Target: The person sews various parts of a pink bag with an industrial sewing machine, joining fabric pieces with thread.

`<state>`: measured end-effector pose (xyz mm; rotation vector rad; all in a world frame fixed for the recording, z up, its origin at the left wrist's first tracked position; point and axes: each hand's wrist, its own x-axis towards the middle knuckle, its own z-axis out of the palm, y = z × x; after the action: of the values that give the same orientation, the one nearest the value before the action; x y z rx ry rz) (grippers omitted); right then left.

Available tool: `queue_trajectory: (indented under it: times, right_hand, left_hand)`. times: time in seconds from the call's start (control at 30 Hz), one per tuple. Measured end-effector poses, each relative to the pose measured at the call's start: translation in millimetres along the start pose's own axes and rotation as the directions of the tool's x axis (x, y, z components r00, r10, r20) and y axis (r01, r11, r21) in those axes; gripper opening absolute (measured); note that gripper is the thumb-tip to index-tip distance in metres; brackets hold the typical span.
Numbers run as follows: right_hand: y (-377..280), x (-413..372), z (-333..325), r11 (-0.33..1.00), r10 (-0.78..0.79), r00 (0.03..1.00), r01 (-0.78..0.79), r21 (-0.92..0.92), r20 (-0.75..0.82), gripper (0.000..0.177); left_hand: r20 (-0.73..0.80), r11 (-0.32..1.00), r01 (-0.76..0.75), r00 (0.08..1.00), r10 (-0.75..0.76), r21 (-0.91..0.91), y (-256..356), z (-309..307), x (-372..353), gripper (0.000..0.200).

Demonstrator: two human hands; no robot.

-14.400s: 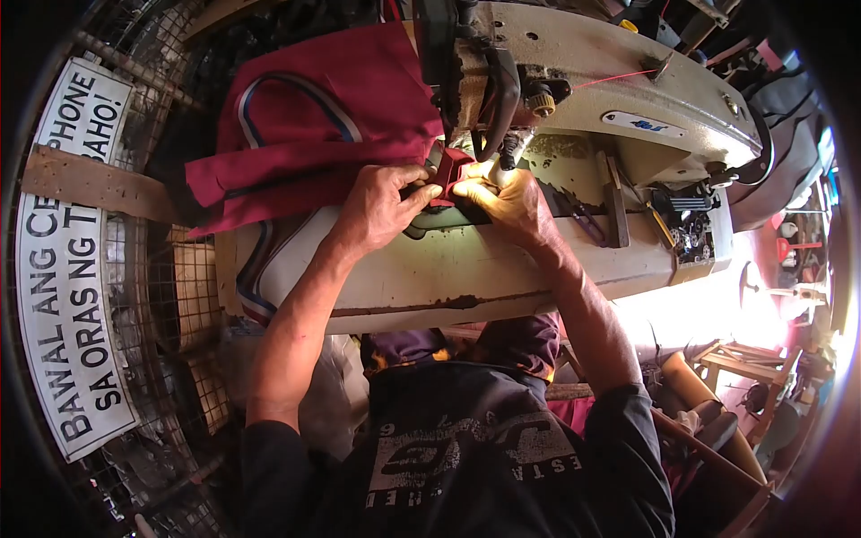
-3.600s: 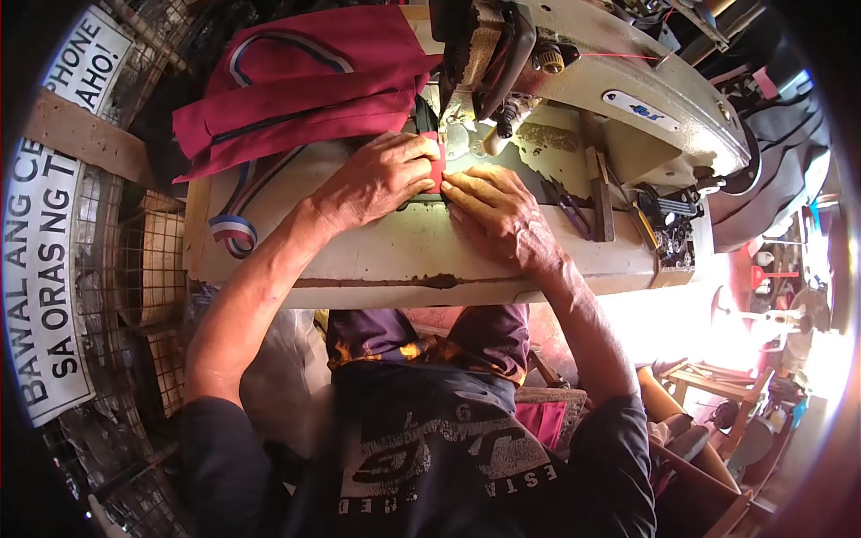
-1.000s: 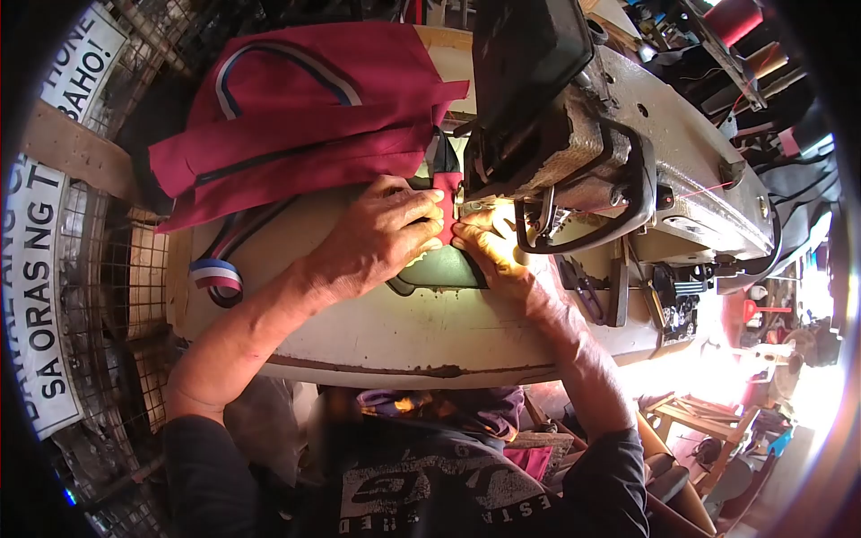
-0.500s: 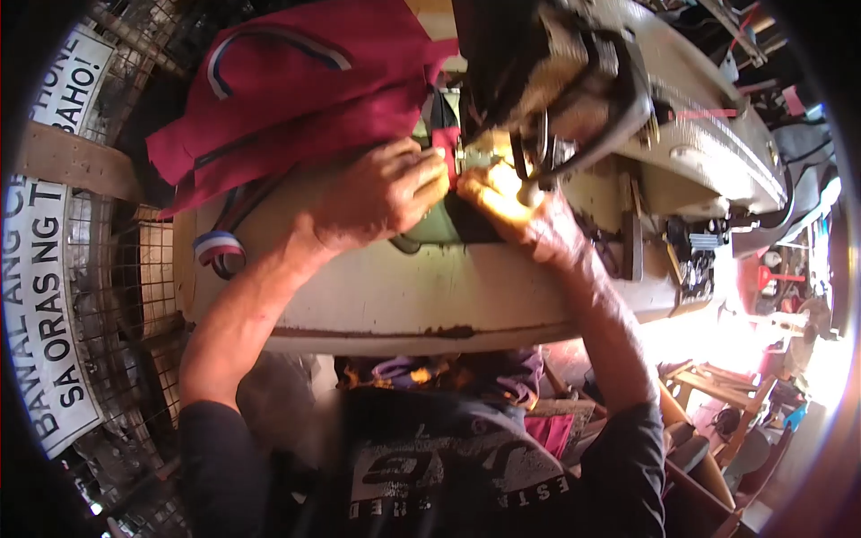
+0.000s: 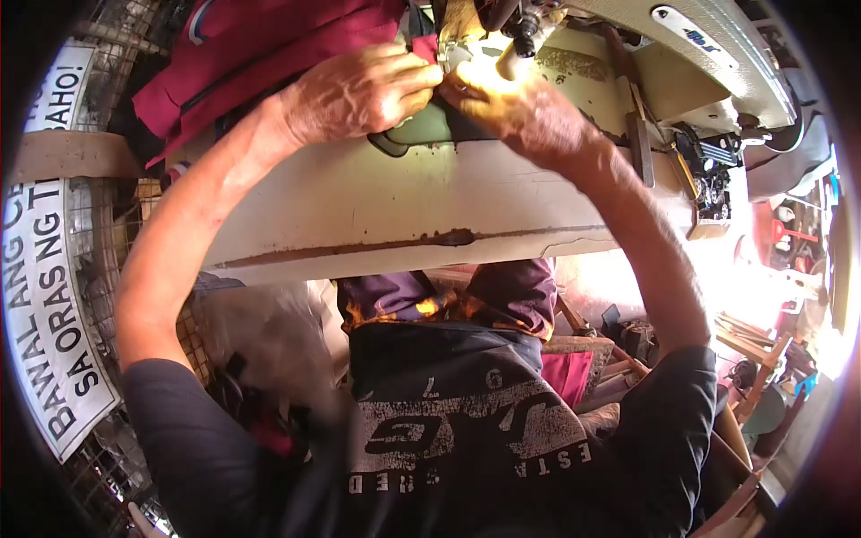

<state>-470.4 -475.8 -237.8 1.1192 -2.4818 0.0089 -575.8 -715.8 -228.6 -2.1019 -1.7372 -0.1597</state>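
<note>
Under the bright lamp near the top centre, my left hand [image 5: 363, 94] has its fingers pressed together at the edge of dark and maroon cloth. My right hand [image 5: 525, 112] is close beside it, fingers bent and bunched by the needle area of a sewing machine [image 5: 717, 67]. What lies between its fingertips is hidden by glare. Maroon fabric [image 5: 260, 67] spreads to the upper left of my left hand. A small red piece [image 5: 425, 47] shows just above the fingertips. Green material [image 5: 421, 128] lies below them.
The pale tabletop [image 5: 377, 197] has a worn brown front edge. Left of it are a wire grid and a lettered sign [image 5: 54, 269]. A tool with a yellow handle [image 5: 683, 170] lies at the right. Wooden pieces [image 5: 758, 377] stand at the lower right.
The view has tipped downward, so the table, cloth and hands sit higher in the picture. Both hands remain close together at the cloth by the machine.
</note>
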Motion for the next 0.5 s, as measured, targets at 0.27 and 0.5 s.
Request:
queue_trajectory:
  times: [0.27, 0.5]
  right_hand:
    - [-7.0, -11.9, 10.3, 0.902, 0.255, 0.952, -0.17, 0.398, -0.17, 0.042]
    - [-10.3, -11.7, 1.8, 0.946, 0.226, 0.974, -0.219, 0.24, 0.0, 0.044]
  left_hand:
    - [-0.125, 0.985, 0.147, 0.98, -0.157, -0.085, 8.8, 5.0, -7.4, 0.034]
    - [-0.092, 0.993, 0.082, 0.992, -0.089, -0.08, 7.7, 3.2, -5.7, 0.032]
